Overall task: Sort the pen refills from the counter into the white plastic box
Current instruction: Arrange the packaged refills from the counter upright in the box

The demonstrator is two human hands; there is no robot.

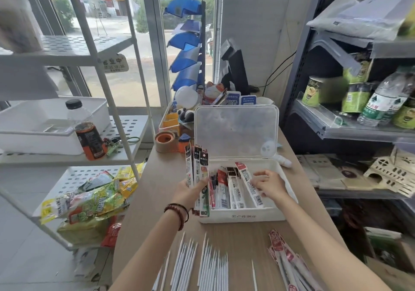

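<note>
Two hands are filing packaged pen refills into the white plastic box, with the task partly done.

Nearest the viewer, loose white refills and a fan of packaged refills are lying on the counter, so much of the sorting is judged to be outstanding. Beyond them, the left hand is hovering by the box's left wall, its fingers and thumb wrapping round an upright bundle of packets. The right hand is reaching into the box, its fingers curling onto a tilted packet; whether they are pinching or merely nudging it cannot be told. Farthest, the lid is standing open. The hands appear to be making room among the packets already filed. The next move is calling for the bundle to be lowered into the left side, parallel with its neighbours.
</note>
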